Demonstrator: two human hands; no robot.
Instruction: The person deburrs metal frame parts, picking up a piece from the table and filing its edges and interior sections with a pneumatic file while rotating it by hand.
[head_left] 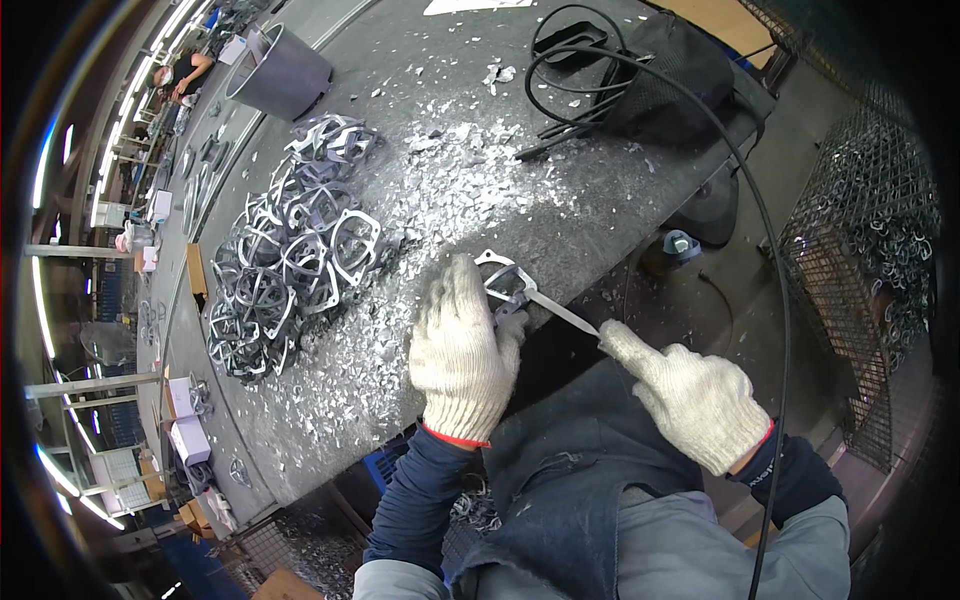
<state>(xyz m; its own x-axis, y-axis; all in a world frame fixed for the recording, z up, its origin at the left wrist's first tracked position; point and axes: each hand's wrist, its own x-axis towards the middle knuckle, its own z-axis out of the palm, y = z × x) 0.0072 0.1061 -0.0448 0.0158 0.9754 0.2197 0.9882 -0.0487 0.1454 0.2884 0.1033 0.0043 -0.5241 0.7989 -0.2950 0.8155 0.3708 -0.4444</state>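
Note:
My left hand [465,350], in a white knit glove, presses a looped silver metal casting [490,262] against the table near its front edge. The thumb and fingers hide part of it. My right hand [690,395], also gloved, is closed round a flat metal file [565,313]; its handle is hidden in the fist. The file's far end meets the casting at its inner edge. To the left of my hands lies a heap of similar looped castings [300,250].
Silvery flakes [470,190] cover much of the grey table [400,45]. A grey bucket [280,75] stands at the far left. A black cable [740,150] runs from a dark bag [670,85] down the right side. Wire cages [850,230] hold more castings; another person [185,75] is far left.

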